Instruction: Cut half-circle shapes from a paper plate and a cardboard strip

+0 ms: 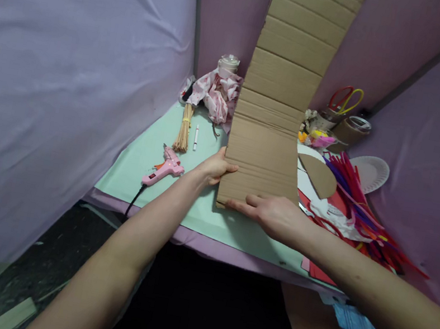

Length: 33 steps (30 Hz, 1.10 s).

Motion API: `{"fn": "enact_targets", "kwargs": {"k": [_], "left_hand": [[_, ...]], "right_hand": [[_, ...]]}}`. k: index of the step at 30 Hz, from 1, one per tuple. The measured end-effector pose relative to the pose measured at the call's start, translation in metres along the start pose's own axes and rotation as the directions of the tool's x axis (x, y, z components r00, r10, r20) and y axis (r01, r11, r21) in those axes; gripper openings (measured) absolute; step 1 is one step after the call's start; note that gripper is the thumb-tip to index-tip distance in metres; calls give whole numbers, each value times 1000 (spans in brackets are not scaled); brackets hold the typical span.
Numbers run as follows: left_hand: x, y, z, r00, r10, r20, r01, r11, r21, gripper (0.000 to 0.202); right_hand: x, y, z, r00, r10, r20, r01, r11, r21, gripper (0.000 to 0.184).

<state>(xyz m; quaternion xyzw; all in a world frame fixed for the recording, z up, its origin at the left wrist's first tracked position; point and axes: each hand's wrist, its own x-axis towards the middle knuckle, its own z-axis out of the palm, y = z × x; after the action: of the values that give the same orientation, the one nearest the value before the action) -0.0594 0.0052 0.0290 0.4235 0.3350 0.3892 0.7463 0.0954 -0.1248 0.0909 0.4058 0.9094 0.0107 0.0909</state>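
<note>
A long piece of brown cardboard (268, 144) with several crosswise creases stands up from the table, its lower part sloping toward me. At its left edge my left hand (216, 166) grips it, thumb on the front and the other fingers partly hidden behind. My right hand (275, 214) rests along the near bottom edge, one finger stretched out to the left against the cardboard; its other fingers are partly hidden. Left of the cardboard lies a pink glue gun (166, 167) with a black cord.
On the left are a bundle of thin sticks (184, 127), a white marker (196, 137) and crumpled pink-patterned cloth (218, 94). To the right lie pipe cleaners (349, 179), a cardboard cutout (320, 176), a white plate (374, 174) and scissors (346, 100) in a container. Purple fabric surrounds the table.
</note>
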Motion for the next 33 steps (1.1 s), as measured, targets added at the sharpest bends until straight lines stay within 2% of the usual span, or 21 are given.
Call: {"fn": "enact_targets", "kwargs": {"k": [3, 8, 15, 21, 33], "left_hand": [[0, -1, 1, 1000, -3, -17, 3, 1000, 8, 51], [-5, 0, 2, 1000, 3, -30, -2, 1000, 19, 52], [-1, -5, -1, 999, -25, -34, 27, 998, 56, 53], [-5, -4, -4, 999, -18, -51, 20, 998, 54, 51], [-5, -6, -9, 997, -67, -32, 69, 996, 63, 53]], "right_hand": [[0, 2, 3, 1000, 1, 8, -1, 1000, -5, 63], [9, -3, 4, 999, -47, 3, 47, 999, 21, 57], [-8, 8, 16, 999, -37, -12, 36, 998, -44, 62], [-1, 5, 21, 998, -46, -50, 45, 999, -22, 59], [-14, 12, 24, 999, -47, -4, 47, 998, -29, 63]]}}
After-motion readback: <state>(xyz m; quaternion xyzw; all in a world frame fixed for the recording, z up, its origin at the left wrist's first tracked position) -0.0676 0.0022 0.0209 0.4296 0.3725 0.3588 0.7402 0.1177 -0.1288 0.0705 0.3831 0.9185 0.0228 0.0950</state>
